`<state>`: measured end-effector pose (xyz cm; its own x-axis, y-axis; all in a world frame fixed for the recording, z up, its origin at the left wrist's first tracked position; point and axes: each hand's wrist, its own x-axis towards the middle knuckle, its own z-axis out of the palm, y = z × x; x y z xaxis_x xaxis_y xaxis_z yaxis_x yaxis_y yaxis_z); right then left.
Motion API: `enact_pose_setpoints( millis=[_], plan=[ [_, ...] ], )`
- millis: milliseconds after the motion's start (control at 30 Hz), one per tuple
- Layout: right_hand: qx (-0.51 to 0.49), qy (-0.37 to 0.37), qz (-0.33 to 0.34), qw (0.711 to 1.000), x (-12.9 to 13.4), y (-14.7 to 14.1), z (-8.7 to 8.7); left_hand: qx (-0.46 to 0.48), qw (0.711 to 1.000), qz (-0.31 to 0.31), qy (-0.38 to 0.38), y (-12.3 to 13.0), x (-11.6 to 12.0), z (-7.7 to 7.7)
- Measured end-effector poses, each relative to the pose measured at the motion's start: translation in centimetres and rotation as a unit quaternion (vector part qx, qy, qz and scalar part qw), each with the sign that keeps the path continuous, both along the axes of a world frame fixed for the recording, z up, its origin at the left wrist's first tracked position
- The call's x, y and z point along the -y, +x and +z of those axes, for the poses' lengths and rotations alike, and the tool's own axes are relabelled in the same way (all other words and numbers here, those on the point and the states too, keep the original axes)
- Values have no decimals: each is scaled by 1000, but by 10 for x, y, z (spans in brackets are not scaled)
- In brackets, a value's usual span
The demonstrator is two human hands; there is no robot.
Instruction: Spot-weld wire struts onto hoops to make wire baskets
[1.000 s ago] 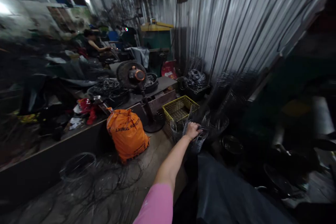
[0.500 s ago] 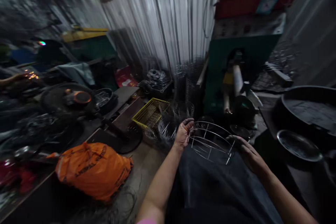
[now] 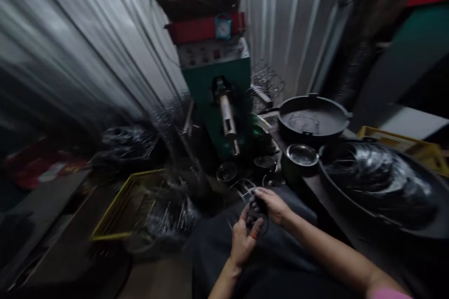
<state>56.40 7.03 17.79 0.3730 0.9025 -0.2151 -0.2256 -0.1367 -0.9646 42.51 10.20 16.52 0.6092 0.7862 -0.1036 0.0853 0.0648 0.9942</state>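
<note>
Over my lap, a round wire frame [image 3: 249, 190] of thin bent metal rods is held between my two hands. My left hand [image 3: 242, 241] grips it from the near side, the thumb raised and the fingers curled. From the right, my right hand [image 3: 272, 205] closes on the same wire frame, its dark-stained fingertips next to the left fingers. Blur and the hands hide much of the frame. Just beyond, a green machine [image 3: 216, 103] with a protruding metal arm [image 3: 228, 117] faces me, shallow metal dishes [image 3: 227, 172] below it.
To the left stands a yellow crate [image 3: 115, 205] beside a heap of wire pieces [image 3: 171, 217]. On the right are a large dark pan [image 3: 314, 114], a small round dish [image 3: 302, 154] and another big pan [image 3: 354, 210] full of shiny wire rings. Corrugated metal wall [image 3: 280, 18] rises behind.
My view has swung right, bringing the machine to the centre and the orange bag out of sight. Both hands have come close together, and the right, earlier flat against the wire frame, now grips it.
</note>
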Motion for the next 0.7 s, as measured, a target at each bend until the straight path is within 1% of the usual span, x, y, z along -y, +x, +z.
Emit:
enact_pose_setpoints(
  millis=[67, 133, 167, 200, 233, 267, 300, 333, 367, 400, 433, 467, 533, 633, 700],
  plan=[
    [75, -8, 28, 997, 6, 17, 1, -10, 999, -37, -36, 7, 5, -6],
    [198, -36, 8, 980, 20, 52, 7, -8, 997, -53, -58, 12, 3, -13],
    [319, -68, -29, 945, 30, 77, 11, -3, 996, -53, -66, 13, 1, -16],
    [380, -97, -72, 917, 41, 104, 16, 4, 996, -48, -74, 15, -1, -17],
    [420, -125, -126, 890, 54, 133, 22, 11, 996, -38, -85, 16, -4, -17],
    [520, -195, -192, 809, 67, 163, 27, 18, 995, -24, -98, 17, -8, -16],
    [595, -263, -235, 722, 79, 191, 32, 24, 993, -9, -111, 19, -11, -14],
    [639, -318, -261, 650, 90, 218, 37, 29, 992, 4, -123, 21, -15, -12],
    [660, -362, -269, 601, 100, 241, 41, 36, 990, 13, -134, 23, -18, -9],
    [664, -403, -258, 574, 107, 260, 43, 42, 989, 17, -143, 26, -20, -7],
    [658, -436, -239, 566, 113, 275, 45, 48, 987, 18, -151, 30, -23, -6],
    [647, -459, -220, 568, 116, 288, 46, 54, 986, 19, -156, 33, -24, -4],
    [622, -484, -197, 583, 116, 304, 45, 59, 984, 26, -164, 38, -27, -2],
    [591, -492, -201, 607, 108, 319, 42, 58, 982, 45, -173, 43, -29, 1],
    [573, -482, -203, 631, 102, 326, 42, 58, 981, 54, -177, 43, -30, 3]
  ],
)
